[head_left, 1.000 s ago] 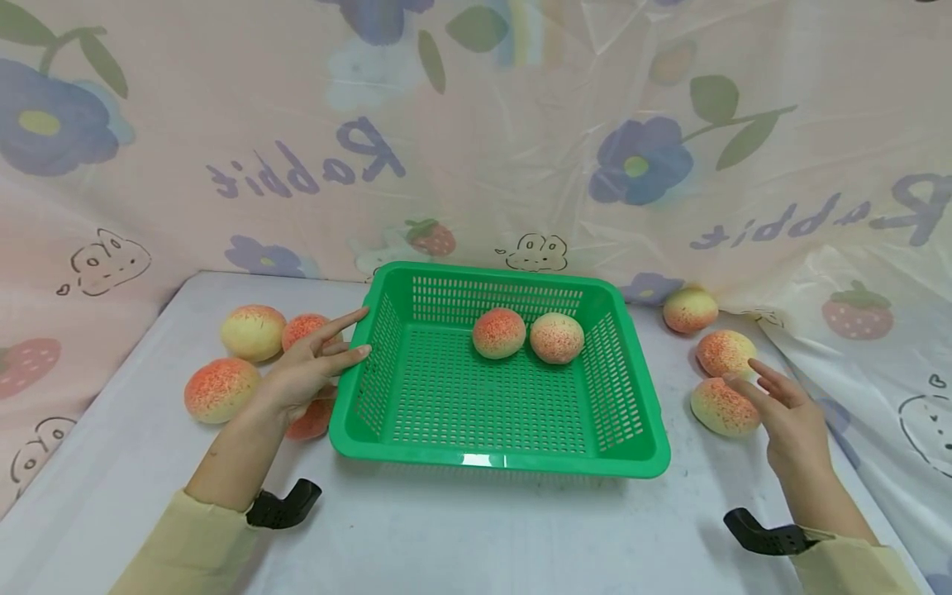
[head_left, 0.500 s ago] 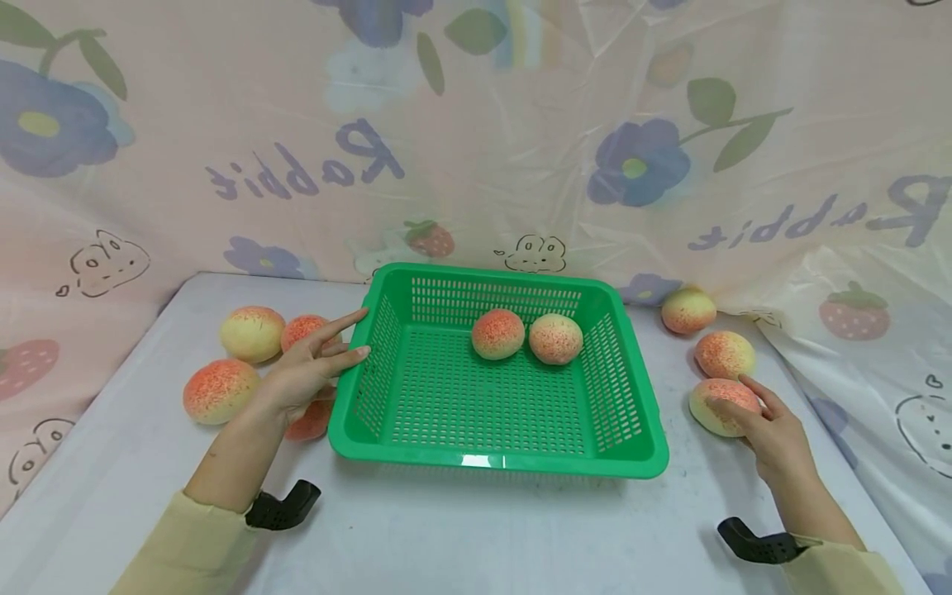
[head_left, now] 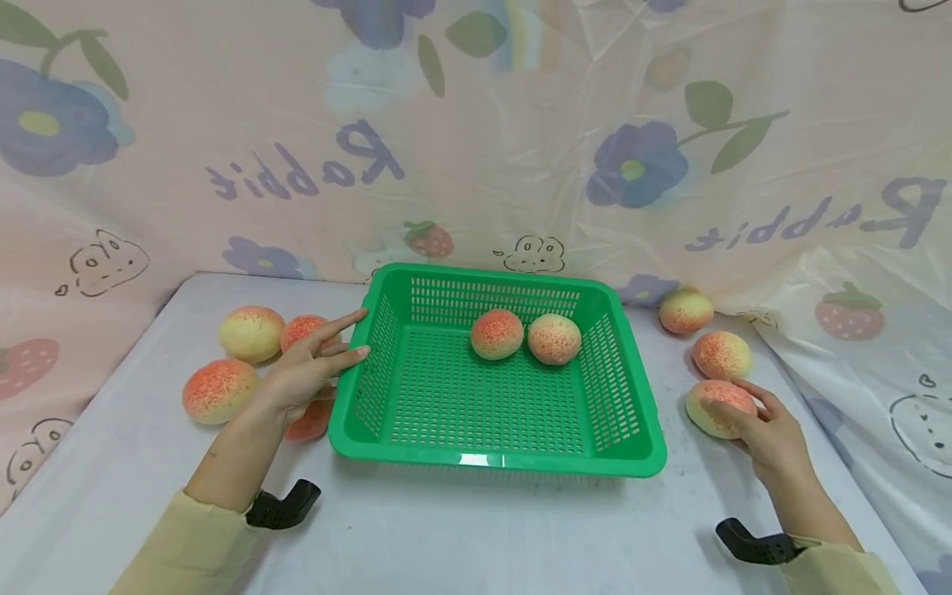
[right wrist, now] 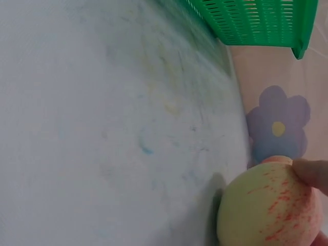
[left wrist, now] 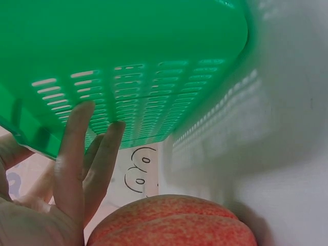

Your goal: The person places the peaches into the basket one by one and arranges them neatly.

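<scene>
In the head view, my right hand holds the nearest of the peaches on the right, a pale yellow peach with red speckles. A fingertip on that peach shows in the right wrist view; the peach is still at the tabletop. My left hand touches the left rim of a green plastic basket with extended fingers. Some of those fingers lie against the slotted outer wall in the left wrist view. Inside the basket sit two peaches, a redder peach and a paler peach.
Beyond the held peach lie a second peach and a third peach. Left of the basket are a yellow peach, a large red-yellow peach and red peaches partly behind my left hand. A printed curtain backs the white table.
My right hand has moved left and down onto the nearest right-hand peach, and its fingers have come around it. The left hand and the basket stay in place.
</scene>
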A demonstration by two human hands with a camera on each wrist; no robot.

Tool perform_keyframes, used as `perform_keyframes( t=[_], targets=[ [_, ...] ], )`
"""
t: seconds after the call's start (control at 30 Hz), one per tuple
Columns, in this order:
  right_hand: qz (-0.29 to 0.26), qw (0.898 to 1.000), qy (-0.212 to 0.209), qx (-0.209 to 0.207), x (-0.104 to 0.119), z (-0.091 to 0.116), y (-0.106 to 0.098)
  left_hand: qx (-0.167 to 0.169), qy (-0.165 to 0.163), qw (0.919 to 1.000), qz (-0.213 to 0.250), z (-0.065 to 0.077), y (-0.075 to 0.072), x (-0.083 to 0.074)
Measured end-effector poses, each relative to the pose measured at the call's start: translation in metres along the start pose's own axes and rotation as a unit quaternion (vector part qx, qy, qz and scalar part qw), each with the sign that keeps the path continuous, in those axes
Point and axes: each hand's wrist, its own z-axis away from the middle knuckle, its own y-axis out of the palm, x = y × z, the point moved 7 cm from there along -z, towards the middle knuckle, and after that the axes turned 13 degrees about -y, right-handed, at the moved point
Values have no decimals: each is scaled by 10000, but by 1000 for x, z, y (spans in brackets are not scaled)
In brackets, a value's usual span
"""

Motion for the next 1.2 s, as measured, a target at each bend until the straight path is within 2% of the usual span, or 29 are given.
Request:
perform_keyframes(
  t=[0.27,0.47,0.57,0.67,0.77,0.97,1.2],
  targets=[
    [-171,9997,-161,-29,16,5,0,19,17,10000,-24,0,0,0],
    [-650,9966,-512,-2,40,6,4,38,9,10000,-27,-2,0,2],
    [-1046,9911,-817,109,55,7,9,25,18,10000,-29,-2,0,2],
    [-1610,9803,-1119,217,71,10,12,-3,58,10000,-25,-2,0,1],
    [-1872,9726,-1355,259,86,11,15,-32,72,10000,-55,-1,0,0],
    [-1828,9675,-1691,438,111,12,26,3,-11,10000,-14,0,1,1],
    [-1156,9755,-1831,392,135,14,41,14,64,10000,33,-2,0,1]
  ],
)
